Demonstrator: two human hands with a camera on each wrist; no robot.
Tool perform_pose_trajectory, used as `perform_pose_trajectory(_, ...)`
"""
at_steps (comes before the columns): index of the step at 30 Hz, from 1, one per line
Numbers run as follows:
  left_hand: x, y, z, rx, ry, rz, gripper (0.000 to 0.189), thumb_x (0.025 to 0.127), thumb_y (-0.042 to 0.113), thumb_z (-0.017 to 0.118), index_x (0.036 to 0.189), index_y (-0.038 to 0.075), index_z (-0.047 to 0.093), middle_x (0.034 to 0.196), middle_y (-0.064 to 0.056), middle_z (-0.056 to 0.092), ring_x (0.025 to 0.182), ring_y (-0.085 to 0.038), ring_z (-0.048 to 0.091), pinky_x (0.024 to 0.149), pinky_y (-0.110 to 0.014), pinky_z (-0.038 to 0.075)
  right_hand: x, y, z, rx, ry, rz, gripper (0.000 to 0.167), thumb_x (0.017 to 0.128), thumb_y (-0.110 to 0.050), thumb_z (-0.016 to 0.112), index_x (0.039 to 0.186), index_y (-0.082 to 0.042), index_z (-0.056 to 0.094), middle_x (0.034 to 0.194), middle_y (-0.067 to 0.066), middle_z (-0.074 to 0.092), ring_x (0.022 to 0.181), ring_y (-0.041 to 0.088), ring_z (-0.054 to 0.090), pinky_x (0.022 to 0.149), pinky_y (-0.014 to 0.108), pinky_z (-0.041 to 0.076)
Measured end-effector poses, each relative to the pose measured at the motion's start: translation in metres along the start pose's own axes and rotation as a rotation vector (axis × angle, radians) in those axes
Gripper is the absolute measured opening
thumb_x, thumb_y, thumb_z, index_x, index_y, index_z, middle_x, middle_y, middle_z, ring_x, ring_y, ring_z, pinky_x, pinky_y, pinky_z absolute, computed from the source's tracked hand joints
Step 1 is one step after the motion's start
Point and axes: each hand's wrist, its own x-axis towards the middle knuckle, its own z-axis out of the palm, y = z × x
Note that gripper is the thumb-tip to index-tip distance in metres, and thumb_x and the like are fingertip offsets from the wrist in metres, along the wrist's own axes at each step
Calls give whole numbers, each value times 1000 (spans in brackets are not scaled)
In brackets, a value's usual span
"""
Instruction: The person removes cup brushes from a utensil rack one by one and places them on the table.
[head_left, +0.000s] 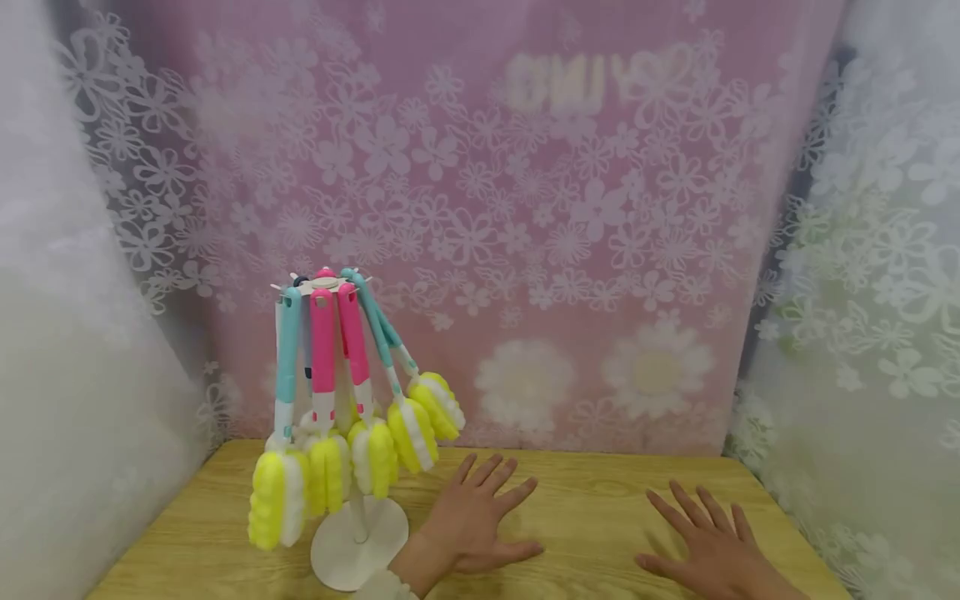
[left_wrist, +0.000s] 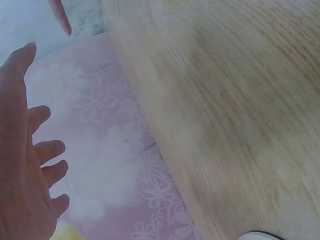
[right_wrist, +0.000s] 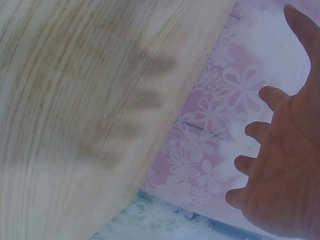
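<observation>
My left hand [head_left: 474,518] is held palm down over the wooden table, fingers straight and spread, just right of a white stand's round base [head_left: 337,546]. It holds nothing. My right hand [head_left: 712,546] hovers farther right with its fingers also spread and nothing in them; its shadow falls on the wood in the right wrist view. From the top of the stand hang several sponge brushes with yellow and white heads. Some have teal handles, like the brush [head_left: 287,358] at the left; others have pink handles, like the brush [head_left: 322,354] beside it.
The wooden table [head_left: 600,500] reaches back to a pink curtain [head_left: 480,208] printed with white flowers. Pale flowered sheets close in the left side [head_left: 90,350] and the right side [head_left: 885,333]. The brush stand occupies the table's left part.
</observation>
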Motion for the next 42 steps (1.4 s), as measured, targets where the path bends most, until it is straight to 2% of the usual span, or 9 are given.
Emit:
perform_pose_trajectory(8, -8, -2, -16, 27, 9, 11, 72, 90, 72, 21, 150, 33, 31, 154, -2, 29, 141, -24, 24, 110, -52, 20, 1, -5, -3, -69, 89, -44, 82, 79, -68, 58, 145, -22, 42, 148, 22, 32, 131, 53, 22, 94, 74, 7)
perform_pose_trajectory(11, -10, -4, -28, 53, 19, 16, 70, 91, 70, 21, 150, 33, 30, 154, -2, 28, 141, -24, 25, 110, -50, 21, 3, -11, -7, -62, 139, -74, 80, 80, -66, 59, 146, -25, 41, 148, 21, 33, 132, 51, 23, 96, 72, 10)
perform_pose_trajectory(16, -13, -10, -53, 96, 43, 28, 67, 93, 67, 22, 150, 32, 30, 153, -1, 30, 141, -22, 23, 112, -46, 20, 8, -31, -16, -47, 187, -103, 79, 81, -65, 58, 145, -22, 42, 150, 19, 31, 134, 48, 23, 99, 69, 14)
perform_pose_trajectory(21, -17, -17, -75, 92, 80, 16, 65, 94, 66, 27, 148, 31, 36, 153, -1, 30, 141, -21, 23, 112, -42, 19, 11, -44, -19, -61, 202, -129, 79, 81, -66, 57, 145, -20, 44, 150, 18, 33, 134, 46, 26, 99, 68, 17)
perform_pose_trajectory(24, -18, -19, -83, 94, 98, 31, 63, 94, 64, 30, 146, 30, 40, 152, -1, 33, 140, -20, 27, 112, -41, 21, 11, -47, -18, -63, 201, -132, 80, 81, -66, 57, 144, -19, 44, 150, 17, 33, 134, 46, 27, 99, 67, 19)
perform_pose_trajectory(27, -18, -22, -89, 114, 121, 58, 62, 95, 62, 32, 146, 29, 41, 151, -1, 35, 139, -19, 29, 111, -40, 22, 13, -53, -19, -55, 199, -137, 80, 82, -67, 55, 145, -18, 43, 150, 16, 33, 134, 45, 27, 100, 66, 19)
perform_pose_trajectory(35, -14, -29, -111, 133, 254, 169, 60, 94, 57, 43, 143, 23, 46, 147, -4, 41, 135, -18, 36, 109, -39, 27, 24, -72, -19, -7, 205, -156, 80, 84, -66, 53, 146, -17, 41, 150, 15, 34, 133, 44, 31, 100, 64, 25)
perform_pose_trajectory(37, -13, -30, -116, 152, 272, 170, 60, 93, 58, 43, 142, 23, 47, 147, -4, 42, 134, -19, 37, 108, -38, 28, 27, -77, -20, 4, 212, -160, 80, 84, -67, 52, 147, -18, 39, 150, 14, 34, 133, 43, 32, 100, 64, 27)
perform_pose_trajectory(42, -12, -35, -131, 158, 266, 147, 61, 93, 58, 42, 144, 25, 44, 147, -3, 41, 135, -19, 36, 108, -38, 29, 35, -88, -20, 42, 231, -172, 80, 85, -66, 51, 149, -20, 35, 149, 13, 35, 134, 42, 30, 98, 65, 28)
